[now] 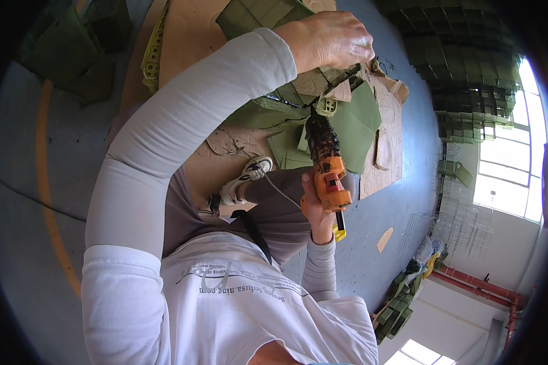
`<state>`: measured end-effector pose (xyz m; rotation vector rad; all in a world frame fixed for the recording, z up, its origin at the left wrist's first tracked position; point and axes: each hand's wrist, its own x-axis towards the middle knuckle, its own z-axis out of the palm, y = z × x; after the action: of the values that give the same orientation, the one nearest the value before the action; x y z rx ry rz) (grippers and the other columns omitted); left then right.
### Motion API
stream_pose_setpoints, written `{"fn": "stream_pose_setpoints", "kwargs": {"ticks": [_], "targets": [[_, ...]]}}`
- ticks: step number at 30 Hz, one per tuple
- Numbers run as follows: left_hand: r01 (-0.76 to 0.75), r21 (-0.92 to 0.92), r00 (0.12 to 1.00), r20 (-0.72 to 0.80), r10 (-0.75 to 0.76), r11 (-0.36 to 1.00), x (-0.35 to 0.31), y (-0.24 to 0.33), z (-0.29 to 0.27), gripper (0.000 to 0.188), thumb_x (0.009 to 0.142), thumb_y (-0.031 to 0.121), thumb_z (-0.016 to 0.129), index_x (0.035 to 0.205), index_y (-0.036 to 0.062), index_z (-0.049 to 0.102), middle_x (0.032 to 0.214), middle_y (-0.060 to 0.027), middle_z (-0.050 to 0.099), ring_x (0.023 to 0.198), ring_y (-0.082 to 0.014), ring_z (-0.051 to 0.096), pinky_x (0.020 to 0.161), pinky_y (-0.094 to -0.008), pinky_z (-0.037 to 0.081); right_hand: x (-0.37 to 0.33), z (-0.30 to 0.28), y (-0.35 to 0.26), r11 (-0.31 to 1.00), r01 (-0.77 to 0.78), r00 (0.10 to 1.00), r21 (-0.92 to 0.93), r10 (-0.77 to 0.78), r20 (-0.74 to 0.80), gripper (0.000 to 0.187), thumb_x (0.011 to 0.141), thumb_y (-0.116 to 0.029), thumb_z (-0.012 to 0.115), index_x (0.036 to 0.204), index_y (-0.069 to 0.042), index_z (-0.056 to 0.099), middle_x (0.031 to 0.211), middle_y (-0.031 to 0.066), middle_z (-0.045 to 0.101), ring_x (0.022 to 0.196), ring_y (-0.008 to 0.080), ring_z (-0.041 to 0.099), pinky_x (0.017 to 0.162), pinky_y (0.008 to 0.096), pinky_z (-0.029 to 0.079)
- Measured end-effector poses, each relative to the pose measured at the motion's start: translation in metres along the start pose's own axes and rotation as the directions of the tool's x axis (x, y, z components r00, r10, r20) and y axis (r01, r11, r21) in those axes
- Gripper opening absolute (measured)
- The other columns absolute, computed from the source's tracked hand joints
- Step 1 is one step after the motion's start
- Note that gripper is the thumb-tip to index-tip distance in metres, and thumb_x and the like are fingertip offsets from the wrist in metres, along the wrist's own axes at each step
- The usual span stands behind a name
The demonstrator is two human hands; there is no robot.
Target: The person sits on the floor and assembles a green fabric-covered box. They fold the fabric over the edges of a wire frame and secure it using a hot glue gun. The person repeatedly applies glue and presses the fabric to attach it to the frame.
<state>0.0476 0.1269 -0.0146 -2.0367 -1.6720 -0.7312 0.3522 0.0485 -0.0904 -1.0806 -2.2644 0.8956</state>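
My right hand (316, 210) is wrapped round the handle of an orange glue gun (333, 182). The gun's black-crusted front (321, 137) points up and away, and a dark glue stick (340, 220) sticks out of its rear. Its tip comes close to a small pale-yellow slotted plastic piece (327, 107) at the edge of the green work. Above that, my left hand (332, 39) has its fingers curled closed on a dark-edged green panel (341, 80); the fingertips are hidden from me. More green panels (358, 125) lie beneath, with a dark glossy seam along one.
Brown cardboard sheets (386, 143) lie under the work on the blue floor (402, 210). Green boxes (463, 61) are stacked far right, and more green pieces (73, 58) stand at upper left. A cable (33, 198) crosses the floor. My shoe (246, 176) rests near the panels.
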Motion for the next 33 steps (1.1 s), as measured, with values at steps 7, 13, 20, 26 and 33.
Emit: {"fn": "stream_pose_setpoints", "kwargs": {"ticks": [7, 13, 20, 26, 33], "targets": [[0.014, 0.047, 0.992, -0.128, -0.008, 0.999, -0.027, -0.049, -0.037, 0.010, 0.085, 0.011, 0.061, 0.080, 0.0041, 0.066, 0.076, -0.0143, 0.065, 0.080, -0.0284, 0.067, 0.074, -0.0395, 0.054, 0.022, -0.008, -0.005, 0.661, 0.078, 0.996, 0.746, -0.012, -0.094, 0.044, 0.098, -0.025, 0.060, 0.131, 0.002, 0.049, 0.109, 0.0181, 0.064, 0.103, 0.0351, 0.065, 0.097, 0.0493, 0.052], [0.030, 0.138, 0.988, -0.155, -0.008, 0.990, -0.054, -0.079, -0.075, 0.021, 0.091, 0.017, 0.060, 0.079, 0.0010, 0.066, 0.080, -0.0170, 0.067, 0.080, -0.0340, 0.067, 0.070, -0.0439, 0.052, 0.123, -0.023, 0.038, 0.370, -0.162, 0.960, 0.915, 0.273, 0.059, 0.046, 0.098, -0.042, 0.061, 0.128, -0.008, 0.055, 0.117, 0.0132, 0.064, 0.106, 0.0314, 0.066, 0.093, 0.0470, 0.055], [0.325, 0.068, 0.945, 0.019, -0.327, 0.943, -0.057, -0.086, -0.103, 0.018, 0.093, 0.019, 0.062, 0.088, 0.0035, 0.069, 0.075, -0.0158, 0.064, 0.075, -0.0309, 0.065, 0.070, -0.0406, 0.052, 0.258, 0.022, 0.108, 0.152, -0.444, 0.885, 0.883, 0.232, 0.404, 0.046, 0.094, -0.048, 0.064, 0.123, -0.013, 0.056, 0.110, 0.0090, 0.066, 0.096, 0.0289, 0.069, 0.082, 0.0452, 0.059], [0.347, -0.090, 0.938, 0.023, -0.347, 0.933, -0.052, -0.086, -0.100, 0.030, 0.096, 0.026, 0.060, 0.084, 0.0002, 0.067, 0.069, -0.0199, 0.060, 0.067, -0.0374, 0.059, 0.068, -0.0468, 0.047, 0.301, 0.057, 0.161, 0.140, -0.407, 0.899, 0.902, 0.238, 0.369, 0.054, 0.093, -0.056, 0.060, 0.125, -0.013, 0.059, 0.110, 0.0095, 0.068, 0.097, 0.0297, 0.068, 0.087, 0.0469, 0.059], [0.388, -0.083, 0.922, 0.029, -0.387, 0.918, -0.058, -0.089, -0.098, 0.030, 0.095, 0.029, 0.060, 0.089, 0.0025, 0.072, 0.078, -0.0178, 0.067, 0.078, -0.0377, 0.066, 0.074, -0.0460, 0.052, 0.314, 0.079, 0.181, 0.334, -0.531, 0.837, 0.779, 0.351, 0.420, 0.057, 0.099, -0.061, 0.044, 0.131, -0.015, 0.056, 0.112, 0.0110, 0.069, 0.090, 0.0339, 0.069, 0.083, 0.0485, 0.058]]}}
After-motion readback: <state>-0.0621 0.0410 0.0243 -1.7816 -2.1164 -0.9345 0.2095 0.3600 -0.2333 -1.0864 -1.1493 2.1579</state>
